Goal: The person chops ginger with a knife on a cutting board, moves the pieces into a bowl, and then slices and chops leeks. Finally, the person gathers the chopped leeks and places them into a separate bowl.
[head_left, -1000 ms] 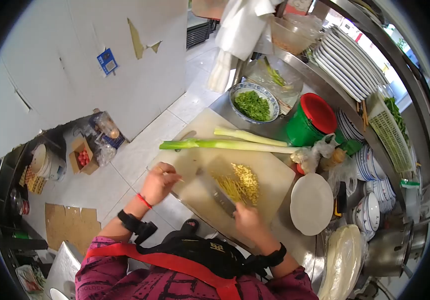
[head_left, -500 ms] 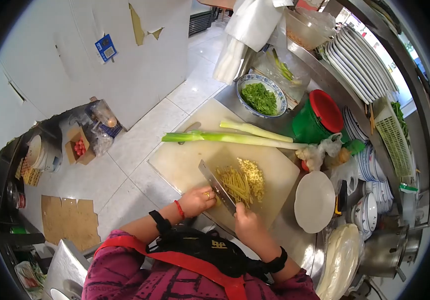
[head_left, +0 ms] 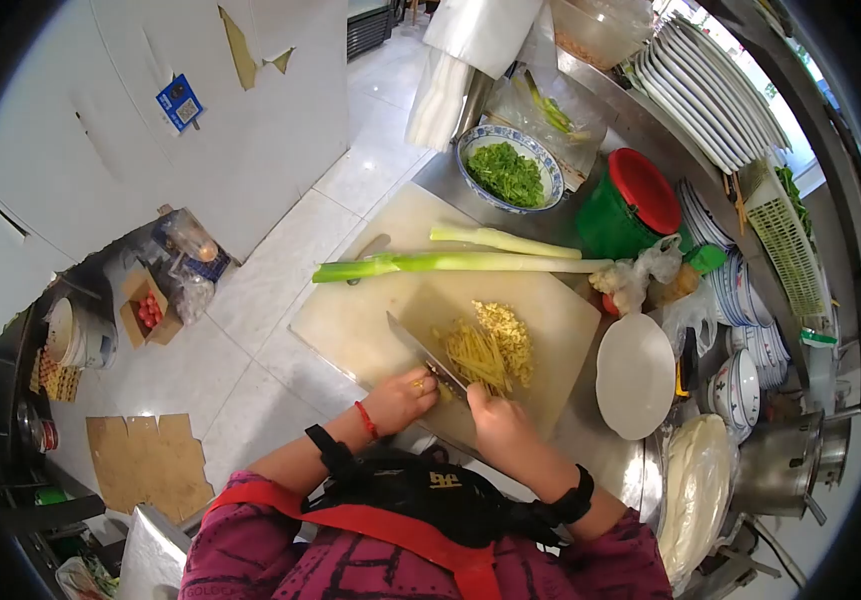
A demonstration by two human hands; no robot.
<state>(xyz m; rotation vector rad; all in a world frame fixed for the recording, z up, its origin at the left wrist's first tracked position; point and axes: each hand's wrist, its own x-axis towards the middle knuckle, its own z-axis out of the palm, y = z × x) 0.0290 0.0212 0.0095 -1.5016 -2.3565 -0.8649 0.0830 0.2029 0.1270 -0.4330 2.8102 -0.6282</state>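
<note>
Right hand: the right hand [head_left: 495,420] is clamped on the knife [head_left: 422,352] handle, which it hides; only the blade shows.
Left hand: the left hand [head_left: 405,397] lies curled at the near edge of the board [head_left: 360,320], just beside the blade; whether it touches the blade I cannot tell.
Ginger: yellow strips [head_left: 472,355] lie on the board right of the blade, with a finer chopped heap [head_left: 508,332] touching them on the far side.
Leeks: two leeks [head_left: 450,262] lie across the far part of the board.
Bowl: a blue-rimmed bowl [head_left: 470,145] beyond the board holds chopped greens [head_left: 506,175].
Bucket: a green bucket [head_left: 605,225] is shut under a red lid [head_left: 645,190], so its contents are hidden.
Plate: a white plate [head_left: 635,375] sits on the desk [head_left: 590,445] right of the board, bare.
Crockery: stacked plates [head_left: 710,95] stand on the far shelf; small bowls [head_left: 745,375] are stacked at right.
Bags: clear bags [head_left: 640,280] by the bucket hold things too small to make out.
Pot: a steel pot [head_left: 780,470] is at the lower right, its inside out of sight.
Floor box: a cardboard box [head_left: 145,310] on the floor holds small red things.
</note>
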